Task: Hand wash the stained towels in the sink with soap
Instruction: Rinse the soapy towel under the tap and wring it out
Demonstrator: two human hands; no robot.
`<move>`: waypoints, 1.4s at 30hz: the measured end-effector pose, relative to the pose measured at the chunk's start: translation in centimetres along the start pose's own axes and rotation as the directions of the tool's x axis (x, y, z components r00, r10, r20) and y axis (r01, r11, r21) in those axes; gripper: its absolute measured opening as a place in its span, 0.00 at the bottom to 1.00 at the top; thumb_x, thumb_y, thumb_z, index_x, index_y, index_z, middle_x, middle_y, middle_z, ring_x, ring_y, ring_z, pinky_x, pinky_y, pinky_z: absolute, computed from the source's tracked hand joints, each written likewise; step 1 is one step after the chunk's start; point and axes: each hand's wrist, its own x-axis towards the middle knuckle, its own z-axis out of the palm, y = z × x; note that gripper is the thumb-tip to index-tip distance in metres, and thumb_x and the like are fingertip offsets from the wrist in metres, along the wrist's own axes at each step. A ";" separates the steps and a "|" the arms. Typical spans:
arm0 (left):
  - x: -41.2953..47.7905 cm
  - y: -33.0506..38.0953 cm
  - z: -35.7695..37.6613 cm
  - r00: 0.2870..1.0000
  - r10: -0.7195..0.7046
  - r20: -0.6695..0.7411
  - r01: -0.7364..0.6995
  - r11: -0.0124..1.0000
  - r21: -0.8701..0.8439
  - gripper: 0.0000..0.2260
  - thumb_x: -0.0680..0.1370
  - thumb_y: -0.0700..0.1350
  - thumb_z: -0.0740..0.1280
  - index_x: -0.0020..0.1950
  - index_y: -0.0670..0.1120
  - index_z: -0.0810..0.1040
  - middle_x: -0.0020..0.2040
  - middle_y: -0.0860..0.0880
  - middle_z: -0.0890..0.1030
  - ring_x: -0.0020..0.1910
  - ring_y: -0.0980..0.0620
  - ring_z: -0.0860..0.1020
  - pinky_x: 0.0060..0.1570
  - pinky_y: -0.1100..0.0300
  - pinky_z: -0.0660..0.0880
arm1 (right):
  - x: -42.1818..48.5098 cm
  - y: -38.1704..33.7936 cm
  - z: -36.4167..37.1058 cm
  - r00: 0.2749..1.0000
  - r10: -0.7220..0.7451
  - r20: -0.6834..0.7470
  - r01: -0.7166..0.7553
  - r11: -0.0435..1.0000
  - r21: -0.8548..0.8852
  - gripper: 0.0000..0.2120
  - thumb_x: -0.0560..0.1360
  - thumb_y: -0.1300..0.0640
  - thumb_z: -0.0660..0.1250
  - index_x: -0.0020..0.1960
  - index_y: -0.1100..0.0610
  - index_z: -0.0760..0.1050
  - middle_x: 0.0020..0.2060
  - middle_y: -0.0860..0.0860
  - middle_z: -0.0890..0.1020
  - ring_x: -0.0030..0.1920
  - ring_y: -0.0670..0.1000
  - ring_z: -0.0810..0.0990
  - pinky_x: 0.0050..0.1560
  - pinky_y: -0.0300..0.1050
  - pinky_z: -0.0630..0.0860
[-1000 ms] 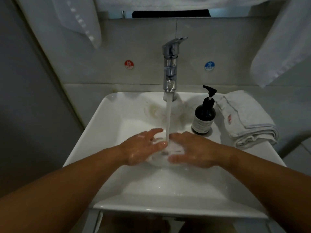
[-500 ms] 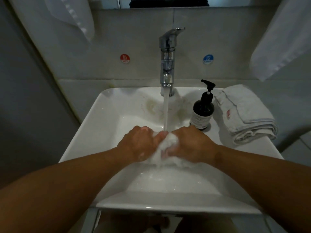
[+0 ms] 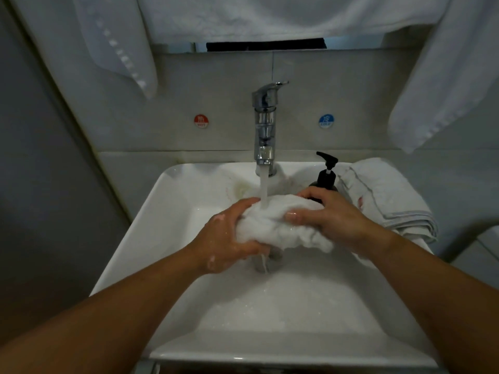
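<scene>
Apparently soapy hands [image 3: 224, 244] [image 3: 337, 220] grip towel [image 3: 278, 225].

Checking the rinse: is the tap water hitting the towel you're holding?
Touching. The head view shows the water stream landing on the towel, which the left hand and right hand grip.

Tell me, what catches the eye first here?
The left hand and right hand grip a bunched white towel under the running tap, above the sink. Behind the right hand stands a dark pump bottle, beside a folded stained towel on the right rim.
</scene>
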 end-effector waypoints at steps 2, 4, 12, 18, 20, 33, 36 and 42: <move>0.1 0.1 -0.9 0.999 -0.014 -0.029 0.010 0.992 -0.125 0.34 0.67 0.45 0.83 0.70 0.58 0.74 0.57 0.52 0.81 0.48 0.50 0.84 0.40 0.56 0.83 | -0.1 0.2 -0.1 0.997 0.015 0.082 -0.019 0.998 0.055 0.25 0.65 0.47 0.82 0.60 0.47 0.81 0.52 0.46 0.85 0.53 0.46 0.84 0.55 0.48 0.82; 0.2 0.1 -2.4 0.997 -0.037 -0.064 0.026 0.985 -0.171 0.34 0.63 0.45 0.84 0.66 0.57 0.78 0.56 0.51 0.83 0.50 0.51 0.84 0.42 0.54 0.84 | -0.1 0.1 0.4 0.987 -0.015 0.161 0.001 0.996 0.085 0.36 0.62 0.50 0.84 0.68 0.43 0.75 0.58 0.43 0.83 0.59 0.47 0.82 0.59 0.47 0.80; -0.1 0.1 -7.3 0.990 -0.109 -0.095 0.083 0.965 -0.248 0.32 0.56 0.51 0.80 0.60 0.52 0.83 0.53 0.50 0.86 0.52 0.49 0.84 0.45 0.59 0.79 | 0.0 -0.9 5.6 0.983 -0.107 0.149 0.106 0.994 0.017 0.36 0.73 0.53 0.78 0.76 0.44 0.66 0.65 0.41 0.79 0.62 0.44 0.80 0.62 0.45 0.79; -1.1 1.2 -7.7 0.986 -0.157 -0.046 0.143 0.962 -0.232 0.20 0.73 0.41 0.77 0.63 0.53 0.81 0.58 0.49 0.82 0.53 0.54 0.83 0.44 0.58 0.83 | -0.1 -2.6 5.3 0.976 0.042 0.212 -0.093 0.967 0.238 0.14 0.81 0.54 0.68 0.66 0.48 0.76 0.47 0.42 0.87 0.46 0.46 0.86 0.41 0.44 0.83; -1.4 1.1 -7.3 0.984 -0.176 0.028 0.178 0.955 -0.237 0.23 0.71 0.46 0.78 0.65 0.54 0.80 0.60 0.49 0.81 0.55 0.47 0.83 0.47 0.50 0.84 | -0.5 -2.9 5.0 0.971 0.155 0.185 -0.200 0.944 0.261 0.10 0.81 0.50 0.67 0.61 0.50 0.78 0.36 0.46 0.85 0.32 0.48 0.82 0.27 0.42 0.77; -1.6 1.3 -2.1 0.853 -0.431 0.295 0.260 0.839 0.477 0.25 0.80 0.66 0.60 0.73 0.56 0.74 0.70 0.52 0.76 0.68 0.48 0.74 0.68 0.55 0.71 | -4.2 -1.2 2.5 0.872 0.420 0.251 -0.223 0.798 -0.560 0.24 0.80 0.36 0.61 0.63 0.54 0.78 0.57 0.56 0.83 0.53 0.55 0.85 0.54 0.49 0.83; -2.9 1.8 -0.4 0.867 -0.315 0.386 0.182 0.921 0.343 0.28 0.81 0.67 0.56 0.79 0.60 0.61 0.75 0.52 0.71 0.71 0.50 0.70 0.71 0.56 0.66 | -5.1 -1.2 3.1 0.841 0.246 0.483 0.130 0.773 -0.621 0.46 0.74 0.31 0.67 0.81 0.39 0.44 0.79 0.47 0.60 0.75 0.50 0.65 0.73 0.46 0.64; -3.8 0.5 3.3 0.896 -0.345 0.281 0.122 0.798 0.590 0.40 0.73 0.76 0.55 0.79 0.58 0.50 0.70 0.50 0.67 0.64 0.46 0.75 0.65 0.51 0.73 | -5.1 1.5 7.0 0.885 0.204 0.419 0.217 0.615 -0.758 0.63 0.61 0.21 0.69 0.78 0.39 0.33 0.77 0.51 0.59 0.69 0.56 0.70 0.67 0.54 0.72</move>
